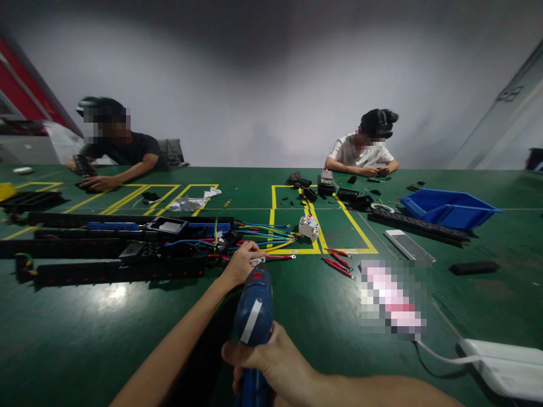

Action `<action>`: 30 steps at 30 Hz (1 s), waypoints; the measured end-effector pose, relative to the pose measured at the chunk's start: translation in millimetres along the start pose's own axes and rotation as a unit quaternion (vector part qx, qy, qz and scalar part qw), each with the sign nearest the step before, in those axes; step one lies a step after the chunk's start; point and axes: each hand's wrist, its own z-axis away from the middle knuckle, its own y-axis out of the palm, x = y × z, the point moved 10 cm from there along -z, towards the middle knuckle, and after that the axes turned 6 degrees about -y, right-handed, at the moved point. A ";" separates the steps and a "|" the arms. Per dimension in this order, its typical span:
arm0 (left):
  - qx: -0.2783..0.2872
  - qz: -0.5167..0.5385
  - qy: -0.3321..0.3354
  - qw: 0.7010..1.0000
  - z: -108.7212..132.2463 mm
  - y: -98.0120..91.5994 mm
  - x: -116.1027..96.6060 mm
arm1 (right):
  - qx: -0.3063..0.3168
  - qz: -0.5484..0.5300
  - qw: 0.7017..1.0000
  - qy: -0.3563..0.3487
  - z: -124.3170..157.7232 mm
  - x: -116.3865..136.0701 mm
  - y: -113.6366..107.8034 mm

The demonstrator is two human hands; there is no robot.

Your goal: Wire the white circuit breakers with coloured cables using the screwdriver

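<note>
My right hand (280, 356) is wrapped round the handle of a blue cordless drill (257, 302) with a strip of white tape on its top. The drill points away from me, its front end close to my left hand (242, 264). My left hand is closed, fingers pressed on a small pale part (257, 262) just ahead of the drill; its kind is hard to make out. Beyond that hand lie yellow, blue and red wires (271, 229) with metal lugs, coming from long black power strips (127, 271) on the left. A white circuit breaker (309, 228) stands by the wire ends.
Short red wires (338, 261) lie on the green table (318, 316). To the right are a blue bin (449, 209), a black strip (418, 226), a phone (394, 297) and a white power bank (504, 367). Two people sit opposite; another drill (298, 180) lies at the back.
</note>
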 end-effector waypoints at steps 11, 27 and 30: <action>0.003 -0.002 0.006 1.000 -0.8 -0.1 -1.3 | 0.011 -0.002 1.000 -0.009 -2.2 -2.2 0.5; 0.004 -0.009 -0.001 1.000 -0.2 -1.3 -3.9 | -0.006 -0.016 1.000 -0.014 -4.8 -6.2 -2.5; 0.002 -0.013 0.001 1.000 -0.3 -1.8 -4.9 | -0.001 -0.008 1.000 -0.019 -6.2 -8.5 -3.0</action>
